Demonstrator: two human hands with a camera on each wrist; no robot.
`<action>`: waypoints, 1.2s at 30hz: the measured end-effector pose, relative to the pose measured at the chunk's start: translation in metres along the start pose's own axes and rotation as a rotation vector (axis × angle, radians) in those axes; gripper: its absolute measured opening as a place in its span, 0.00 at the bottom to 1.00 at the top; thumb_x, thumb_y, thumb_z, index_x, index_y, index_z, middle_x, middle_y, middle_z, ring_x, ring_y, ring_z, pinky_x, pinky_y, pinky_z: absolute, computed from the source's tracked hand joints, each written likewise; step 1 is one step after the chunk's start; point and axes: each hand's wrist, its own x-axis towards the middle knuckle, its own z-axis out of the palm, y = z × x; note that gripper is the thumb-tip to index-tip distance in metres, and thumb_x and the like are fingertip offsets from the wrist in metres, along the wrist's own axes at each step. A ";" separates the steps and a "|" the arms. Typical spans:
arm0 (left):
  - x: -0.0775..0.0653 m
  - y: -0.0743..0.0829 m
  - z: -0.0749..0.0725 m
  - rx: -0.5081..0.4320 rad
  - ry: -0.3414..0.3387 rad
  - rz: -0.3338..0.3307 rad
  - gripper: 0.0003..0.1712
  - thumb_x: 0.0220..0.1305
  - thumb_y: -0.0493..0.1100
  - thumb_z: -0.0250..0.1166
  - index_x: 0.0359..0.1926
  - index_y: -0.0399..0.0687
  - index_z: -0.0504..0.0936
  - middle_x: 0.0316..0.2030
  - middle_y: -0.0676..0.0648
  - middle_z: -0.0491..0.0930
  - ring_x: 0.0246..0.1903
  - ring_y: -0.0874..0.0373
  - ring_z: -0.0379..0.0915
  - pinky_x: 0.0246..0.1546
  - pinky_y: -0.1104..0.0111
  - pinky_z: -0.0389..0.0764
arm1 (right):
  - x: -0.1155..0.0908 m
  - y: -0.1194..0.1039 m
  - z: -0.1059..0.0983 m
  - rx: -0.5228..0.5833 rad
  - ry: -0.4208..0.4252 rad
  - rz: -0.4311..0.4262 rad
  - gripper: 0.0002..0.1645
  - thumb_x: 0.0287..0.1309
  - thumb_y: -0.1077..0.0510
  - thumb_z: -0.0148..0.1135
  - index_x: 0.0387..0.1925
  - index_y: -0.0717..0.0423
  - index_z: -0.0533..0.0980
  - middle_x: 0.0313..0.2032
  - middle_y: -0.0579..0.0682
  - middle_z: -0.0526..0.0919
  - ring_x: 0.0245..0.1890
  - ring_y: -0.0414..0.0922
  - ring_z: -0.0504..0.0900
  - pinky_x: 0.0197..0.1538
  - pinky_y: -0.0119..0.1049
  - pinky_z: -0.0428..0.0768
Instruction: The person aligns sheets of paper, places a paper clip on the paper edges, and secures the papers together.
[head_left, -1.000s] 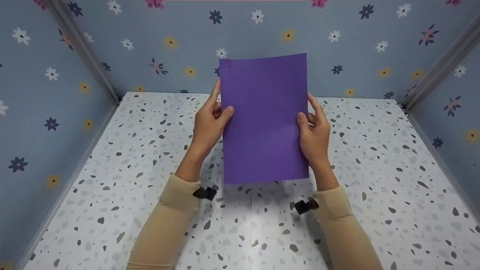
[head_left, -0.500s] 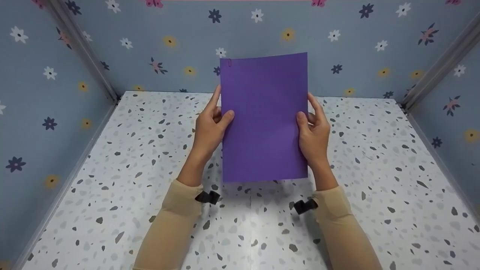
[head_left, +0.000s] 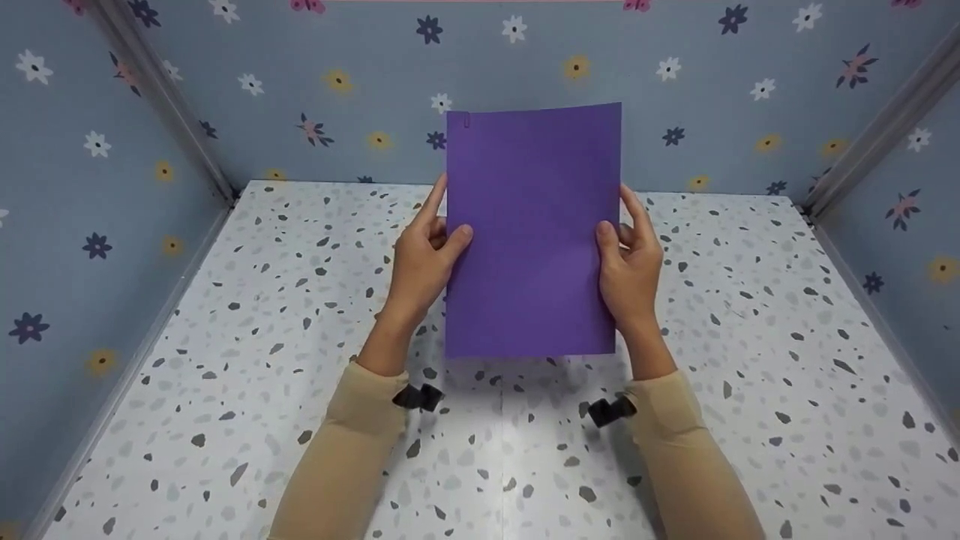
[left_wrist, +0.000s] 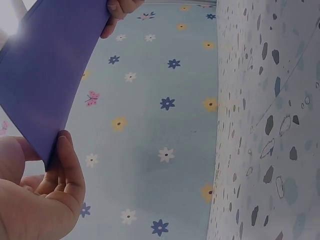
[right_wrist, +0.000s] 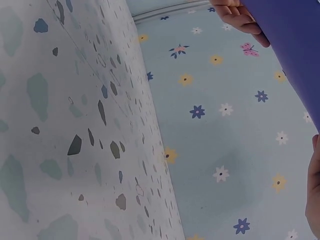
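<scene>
A purple sheet (head_left: 534, 240), perhaps several sheets together, is held up above the table in the head view, its long sides running up and down. At its top left corner sits a small paper clip (head_left: 466, 120). My left hand (head_left: 424, 259) pinches the left edge, thumb on the front and fingers behind. On the opposite edge my right hand (head_left: 632, 270) grips the same way. The left wrist view shows the left hand (left_wrist: 47, 190) around the edge of the purple sheet (left_wrist: 47, 65). Only part of the right hand (right_wrist: 314, 185) appears in the right wrist view.
Beneath the hands lies a white table (head_left: 262, 360) with a grey speckled pattern. A blue flowered panel (head_left: 375, 67) stands behind it, with similar panels at the left and right. Black wrist cameras (head_left: 611, 411) sit at both cuffs.
The sheet has moved slightly, its upper part shifting a little right and its lower edge rising. My left hand has moved slightly right and down; both hands keep their hold.
</scene>
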 end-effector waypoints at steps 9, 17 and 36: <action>0.000 0.000 0.003 -0.064 -0.023 -0.019 0.45 0.76 0.42 0.67 0.85 0.64 0.56 0.41 0.44 0.87 0.40 0.52 0.84 0.43 0.61 0.84 | 0.000 0.000 -0.001 -0.001 0.008 0.004 0.32 0.79 0.57 0.60 0.79 0.51 0.67 0.49 0.60 0.90 0.41 0.45 0.90 0.37 0.34 0.85; 0.000 0.002 -0.001 -0.111 -0.052 -0.018 0.47 0.74 0.42 0.69 0.85 0.68 0.56 0.43 0.42 0.87 0.44 0.50 0.85 0.47 0.58 0.86 | 0.002 0.000 -0.001 0.016 0.004 0.018 0.33 0.79 0.56 0.60 0.79 0.52 0.66 0.50 0.59 0.89 0.44 0.46 0.91 0.39 0.35 0.87; 0.001 -0.003 -0.005 -0.008 -0.006 0.042 0.45 0.75 0.43 0.69 0.85 0.61 0.58 0.39 0.43 0.86 0.36 0.54 0.79 0.40 0.63 0.79 | 0.001 -0.002 -0.005 0.040 -0.111 0.158 0.36 0.79 0.55 0.60 0.82 0.45 0.63 0.53 0.58 0.89 0.48 0.48 0.90 0.45 0.37 0.87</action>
